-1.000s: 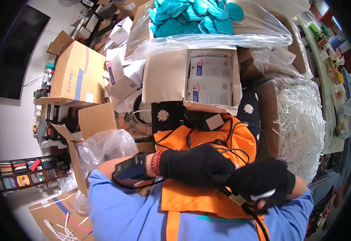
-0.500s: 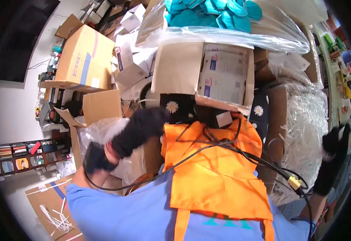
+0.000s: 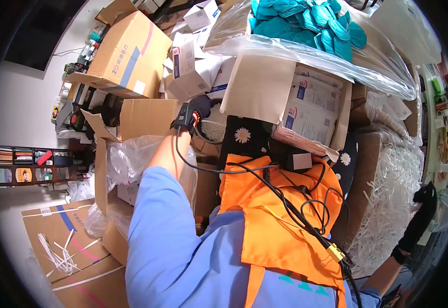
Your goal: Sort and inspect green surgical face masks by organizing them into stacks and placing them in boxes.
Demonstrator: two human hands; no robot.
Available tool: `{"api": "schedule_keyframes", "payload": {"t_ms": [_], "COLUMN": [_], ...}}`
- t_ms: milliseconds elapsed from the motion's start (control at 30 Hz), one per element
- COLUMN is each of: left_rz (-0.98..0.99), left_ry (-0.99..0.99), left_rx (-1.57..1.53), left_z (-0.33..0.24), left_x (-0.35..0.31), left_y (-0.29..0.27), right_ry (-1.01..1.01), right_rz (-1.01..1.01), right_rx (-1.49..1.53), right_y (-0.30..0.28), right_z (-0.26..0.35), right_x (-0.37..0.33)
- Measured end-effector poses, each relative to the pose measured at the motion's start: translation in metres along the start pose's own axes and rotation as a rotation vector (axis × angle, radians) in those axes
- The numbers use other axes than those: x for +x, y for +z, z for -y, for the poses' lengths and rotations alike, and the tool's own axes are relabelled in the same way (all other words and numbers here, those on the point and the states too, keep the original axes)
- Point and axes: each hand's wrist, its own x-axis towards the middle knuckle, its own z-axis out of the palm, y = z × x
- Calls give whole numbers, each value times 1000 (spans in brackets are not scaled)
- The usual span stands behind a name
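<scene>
A pale wall [image 3: 34, 100] stands at left. The white carton [image 3: 187, 77] sits upper left of centre, just above the fingers of the left hand [image 3: 201, 106]; I cannot tell their grip, nor that of the right hand [image 3: 425, 205], far right.

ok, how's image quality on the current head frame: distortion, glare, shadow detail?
Head view: fisheye curvature, with a black rim cutting off the dark wall screen; head view: glare streaks on the clear plastic sheet, bright highlights on the shredded white paper; head view: black gloves on left hand and right hand show little detail, finger pose unclear.
</scene>
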Motion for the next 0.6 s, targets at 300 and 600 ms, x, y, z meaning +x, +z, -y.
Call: {"api": "schedule_keyframes", "payload": {"t_ms": [300,600], "left_rz": [-526,-370], "left_ry": [-434,374], "left_rx": [-355,-781], "left_z": [-13,-206], "left_x": [16,36], "left_y": [-20,-219], "right_ry": [-459,-291], "right_rz": [-217,46], "right_rx": [-1247,-1513], "right_y": [-131,-120], "right_z": [-111,-83], "right_x": [62,69]}}
